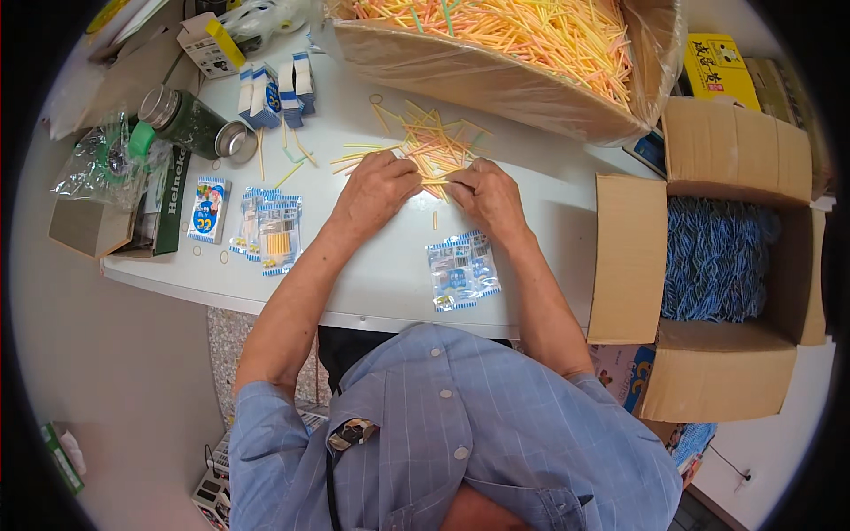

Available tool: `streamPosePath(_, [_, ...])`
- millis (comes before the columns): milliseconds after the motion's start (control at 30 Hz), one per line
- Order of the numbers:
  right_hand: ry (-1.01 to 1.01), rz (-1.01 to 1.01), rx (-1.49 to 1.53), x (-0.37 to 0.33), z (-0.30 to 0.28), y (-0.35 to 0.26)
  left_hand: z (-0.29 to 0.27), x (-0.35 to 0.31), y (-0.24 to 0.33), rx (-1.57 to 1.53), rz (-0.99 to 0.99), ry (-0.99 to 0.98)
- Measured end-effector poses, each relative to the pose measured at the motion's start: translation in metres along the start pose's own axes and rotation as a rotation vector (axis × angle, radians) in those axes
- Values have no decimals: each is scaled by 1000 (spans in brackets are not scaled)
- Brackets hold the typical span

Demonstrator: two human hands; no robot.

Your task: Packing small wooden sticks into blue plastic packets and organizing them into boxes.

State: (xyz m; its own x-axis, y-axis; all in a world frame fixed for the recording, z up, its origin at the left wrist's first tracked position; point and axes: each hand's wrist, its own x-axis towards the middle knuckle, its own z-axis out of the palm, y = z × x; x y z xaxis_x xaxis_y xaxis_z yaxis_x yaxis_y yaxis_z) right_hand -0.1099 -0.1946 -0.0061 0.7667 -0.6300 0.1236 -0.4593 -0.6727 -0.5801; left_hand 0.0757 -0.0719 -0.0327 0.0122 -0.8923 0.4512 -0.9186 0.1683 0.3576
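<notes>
My left hand (379, 193) and my right hand (488, 196) meet at the near edge of a loose pile of thin yellow, orange and pink sticks (436, 140) on the white table. Fingers of both hands are closed in a pinch, with a few yellow sticks (434, 180) spanning the gap between them. One short stick piece (435, 220) lies just below. Near my right forearm are clear pouches with blue-and-white print (462, 271). Beside my left forearm lie similar pouches (276, 237), the top one showing yellow sticks inside.
A large plastic-lined carton (496, 80) full of sticks stands at the back. At right, an open carton (629, 257) holds blue stringy bundles (715, 258). Small blue-and-white boxes (208, 210), rubber bands (224, 257), a dark green flask (190, 124) and a green box (168, 208) are left.
</notes>
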Motion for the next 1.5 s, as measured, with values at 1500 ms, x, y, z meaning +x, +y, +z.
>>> streamPosePath(1500, [-444,90,549,46,-3,-33,-37,-15,41,-911,-872,592])
